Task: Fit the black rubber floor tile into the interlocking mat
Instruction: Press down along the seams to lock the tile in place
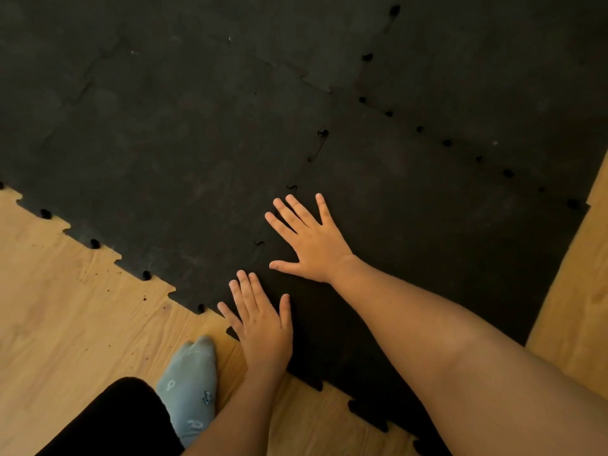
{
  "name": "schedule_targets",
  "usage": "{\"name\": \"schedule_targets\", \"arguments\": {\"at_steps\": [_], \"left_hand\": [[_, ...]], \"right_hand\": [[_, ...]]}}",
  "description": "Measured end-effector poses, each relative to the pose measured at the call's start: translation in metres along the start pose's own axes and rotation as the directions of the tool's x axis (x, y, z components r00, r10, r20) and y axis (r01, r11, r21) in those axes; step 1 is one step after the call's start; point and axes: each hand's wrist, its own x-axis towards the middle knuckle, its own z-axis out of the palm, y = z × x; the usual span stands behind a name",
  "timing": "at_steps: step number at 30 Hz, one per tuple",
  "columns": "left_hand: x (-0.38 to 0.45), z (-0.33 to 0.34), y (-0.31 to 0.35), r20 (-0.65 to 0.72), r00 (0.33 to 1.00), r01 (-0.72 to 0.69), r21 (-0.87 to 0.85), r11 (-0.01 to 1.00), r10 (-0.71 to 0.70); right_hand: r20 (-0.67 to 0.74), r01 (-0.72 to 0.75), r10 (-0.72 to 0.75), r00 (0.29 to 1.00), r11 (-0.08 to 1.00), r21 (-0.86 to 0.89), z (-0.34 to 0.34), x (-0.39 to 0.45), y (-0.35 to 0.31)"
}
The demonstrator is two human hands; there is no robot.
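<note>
Nearby, a grey sock (192, 386) rests on the wooden floor (65, 324); both hands, left (263, 327) and right (312, 245), press flat, fingers spread, on the black tile (411, 258) beside the mat (164, 126).

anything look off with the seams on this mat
Yes. The seam above the right hand shows an open dark slit, so the tabs there look unseated. Small gaps also dot the seam farther right.

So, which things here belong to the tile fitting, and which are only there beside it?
Part of the job:
- black rubber floor tile, under both palms
- interlocking mat
- left hand, flat near the seam
- right hand, flat on the tile

Only there:
- wooden floor
- foot in a grey sock
</note>
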Motion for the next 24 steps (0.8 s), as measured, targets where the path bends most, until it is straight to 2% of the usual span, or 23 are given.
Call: {"name": "schedule_targets", "arguments": {"at_steps": [2,5,8,10,14,19,24], "left_hand": [[0.012,-0.012,0.013,-0.037,0.999,-0.025,-0.021,0.999,0.024],[0.044,-0.025,0.039,-0.008,0.974,-0.224,0.044,0.974,0.224],[0.077,-0.033,0.072,0.050,0.936,-0.352,0.081,0.933,0.349],[0.093,-0.035,0.085,0.082,0.929,-0.367,0.080,0.927,0.361],[0.113,-0.030,0.083,0.154,0.904,-0.419,0.144,0.896,0.398],[0.118,-0.016,0.078,0.089,0.906,-0.424,0.228,0.877,0.415],[0.118,-0.019,0.081,0.141,0.906,-0.423,0.222,0.879,0.400]], "right_hand": [[0.042,0.030,-0.032,0.999,0.999,0.032,-0.005,0.001,0.002],[0.003,0.052,-0.053,0.999,0.995,0.087,-0.016,0.000,0.019],[-0.082,-0.182,0.188,0.979,0.980,0.080,-0.029,0.003,0.055],[-0.048,-0.264,0.266,0.963,0.963,0.058,-0.033,0.005,0.075],[0.026,-0.211,0.210,0.977,0.976,0.057,-0.025,0.007,0.091],[0.026,-0.196,0.194,0.981,0.976,0.096,-0.018,0.012,0.097],[0.085,-0.193,0.183,0.979,0.971,0.138,-0.022,0.012,0.100]]}}
